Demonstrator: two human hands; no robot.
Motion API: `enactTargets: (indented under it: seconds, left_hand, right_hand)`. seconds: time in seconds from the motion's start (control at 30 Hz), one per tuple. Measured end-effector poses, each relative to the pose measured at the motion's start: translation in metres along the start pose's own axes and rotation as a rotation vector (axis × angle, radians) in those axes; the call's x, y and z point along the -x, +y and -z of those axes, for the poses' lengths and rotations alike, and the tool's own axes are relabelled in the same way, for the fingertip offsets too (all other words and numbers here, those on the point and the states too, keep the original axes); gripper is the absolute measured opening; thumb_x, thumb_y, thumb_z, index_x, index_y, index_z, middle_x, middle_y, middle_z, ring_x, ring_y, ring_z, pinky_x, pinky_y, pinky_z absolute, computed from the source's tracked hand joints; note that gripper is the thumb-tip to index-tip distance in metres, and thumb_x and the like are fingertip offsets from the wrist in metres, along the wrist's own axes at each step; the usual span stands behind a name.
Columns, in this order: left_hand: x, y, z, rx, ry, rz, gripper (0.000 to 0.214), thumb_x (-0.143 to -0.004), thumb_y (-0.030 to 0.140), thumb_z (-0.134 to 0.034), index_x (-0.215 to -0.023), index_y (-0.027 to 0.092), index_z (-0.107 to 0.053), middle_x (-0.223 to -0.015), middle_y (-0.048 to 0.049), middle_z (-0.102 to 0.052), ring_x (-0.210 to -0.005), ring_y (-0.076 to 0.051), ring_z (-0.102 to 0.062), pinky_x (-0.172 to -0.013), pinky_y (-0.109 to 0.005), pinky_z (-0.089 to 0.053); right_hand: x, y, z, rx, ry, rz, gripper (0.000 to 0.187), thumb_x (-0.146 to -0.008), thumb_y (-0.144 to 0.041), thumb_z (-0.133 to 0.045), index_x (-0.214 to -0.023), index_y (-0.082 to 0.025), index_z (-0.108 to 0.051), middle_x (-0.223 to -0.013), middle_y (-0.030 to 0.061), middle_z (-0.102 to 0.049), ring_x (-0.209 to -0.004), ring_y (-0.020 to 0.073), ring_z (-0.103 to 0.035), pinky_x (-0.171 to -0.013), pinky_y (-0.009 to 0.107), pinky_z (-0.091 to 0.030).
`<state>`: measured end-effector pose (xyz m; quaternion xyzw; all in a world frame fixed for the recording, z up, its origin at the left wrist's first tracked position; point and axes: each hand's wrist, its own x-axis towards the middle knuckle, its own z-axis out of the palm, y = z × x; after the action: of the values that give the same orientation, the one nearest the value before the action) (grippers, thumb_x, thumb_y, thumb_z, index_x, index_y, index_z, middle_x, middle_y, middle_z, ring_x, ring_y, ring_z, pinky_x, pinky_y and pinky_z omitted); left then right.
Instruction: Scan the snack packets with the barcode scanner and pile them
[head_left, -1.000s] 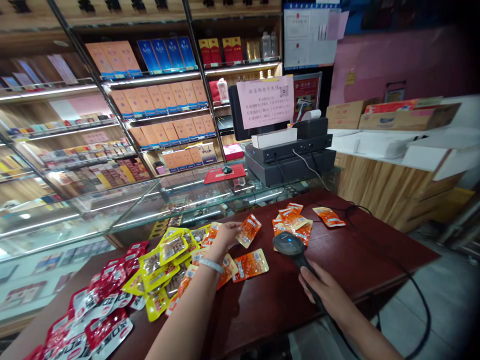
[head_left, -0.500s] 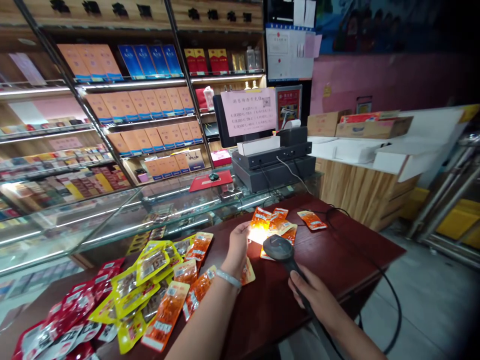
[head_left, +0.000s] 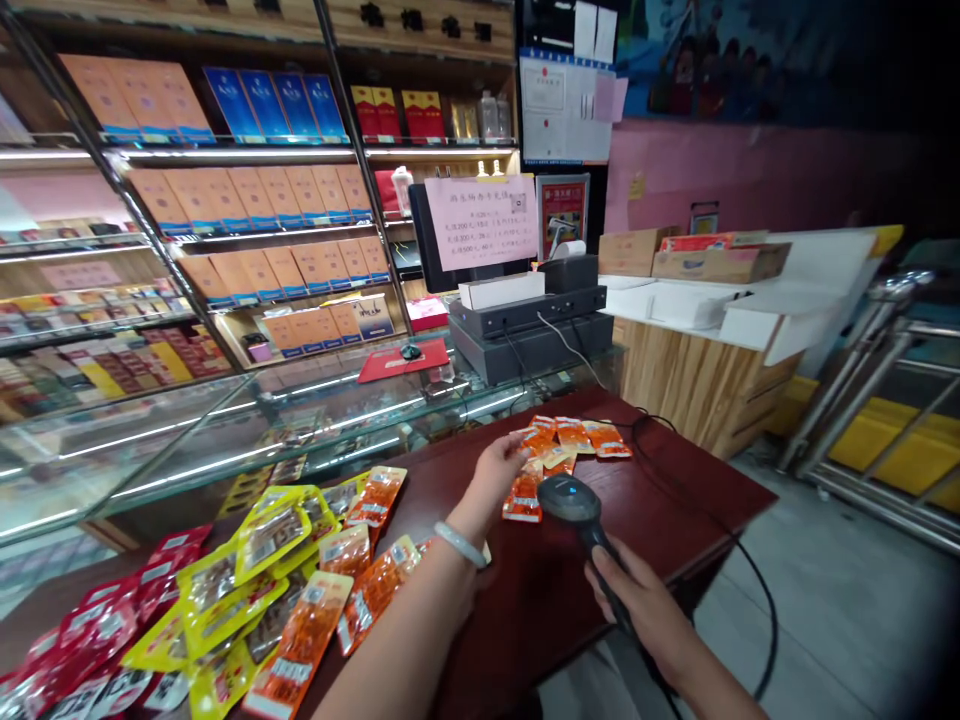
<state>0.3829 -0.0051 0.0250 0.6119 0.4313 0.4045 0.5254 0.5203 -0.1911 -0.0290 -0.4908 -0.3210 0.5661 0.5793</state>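
Observation:
My left hand [head_left: 496, 472], with a pale bangle on the wrist, reaches over a small group of orange snack packets. Its fingers are pinched at the edge of one orange snack packet [head_left: 538, 438]; the fingertips are partly hidden. My right hand [head_left: 637, 590] is wrapped round the handle of a dark handheld barcode scanner [head_left: 571, 498], whose head tilts toward the packets. Another orange packet [head_left: 523, 492] lies just left of the scanner head. To the left are more orange packets [head_left: 304, 640], a pile of yellow packets [head_left: 274, 535] and red packets [head_left: 105, 610].
The dark red table [head_left: 675, 480] borders a glass display counter [head_left: 300, 420]. A cash register [head_left: 532, 335] and a monitor with a pink notice [head_left: 480, 225] stand behind. The scanner's black cable [head_left: 772, 600] loops off the table's right side. Boxed goods fill the shelves.
The bright scanner light on the packet has gone out. My left hand has moved right and slightly up over the grouped orange packets. The view has turned a little to the right.

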Motion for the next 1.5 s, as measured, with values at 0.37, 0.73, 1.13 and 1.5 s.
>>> enactTargets:
  seconds: [0.37, 0.73, 1.13, 1.5]
  left_hand:
    - [0.09, 0.001, 0.11, -1.465, -0.071, 0.116, 0.062, -0.063, 0.056, -0.077, -0.111, 0.017, -0.067, -0.114, -0.018, -0.065, -0.111, -0.035, -0.058, -0.091, -0.041, -0.043]
    - [0.081, -0.013, 0.087, -1.407, -0.032, 0.004, 0.049, -0.085, 0.056, -0.057, -0.111, 0.015, -0.056, -0.097, -0.0162, -0.071, -0.096, -0.032, -0.067, -0.086, -0.038, -0.041]
    - [0.047, -0.004, 0.037, -1.167, -0.078, -0.107, 0.029, -0.086, 0.025, -0.057, -0.114, 0.015, -0.052, -0.098, -0.0168, -0.071, -0.095, -0.03, -0.068, -0.084, -0.036, -0.043]
    - [-0.025, -0.01, -0.048, 0.052, -0.043, 0.14, 0.062, -0.077, 0.019, -0.071, -0.134, 0.014, -0.047, -0.106, -0.0135, -0.066, -0.074, -0.017, -0.065, -0.07, -0.03, -0.051]
  right_hand:
    - [0.002, 0.012, -0.015, 0.121, -0.141, 0.028, 0.048, -0.087, -0.056, -0.062, -0.117, -0.02, -0.057, -0.068, -0.0044, -0.051, -0.054, 0.0104, -0.043, -0.05, 0.022, -0.034]
    - [0.012, 0.009, -0.024, 0.093, -0.054, -0.009, 0.057, -0.075, -0.064, -0.07, -0.115, -0.024, -0.062, -0.066, -0.0039, -0.055, -0.054, 0.0124, -0.048, -0.05, 0.023, -0.038]
    - [0.006, -0.009, -0.014, 0.097, -0.11, 0.065, 0.057, -0.083, -0.062, -0.063, -0.121, -0.019, -0.057, -0.067, -0.0046, -0.051, -0.052, 0.0095, -0.043, -0.049, 0.022, -0.033]
    - [0.006, -0.01, 0.011, -0.027, 0.094, 0.057, 0.061, -0.074, -0.062, -0.073, -0.115, -0.019, -0.058, -0.063, -0.0062, -0.049, -0.051, 0.0091, -0.044, -0.046, 0.021, -0.033]
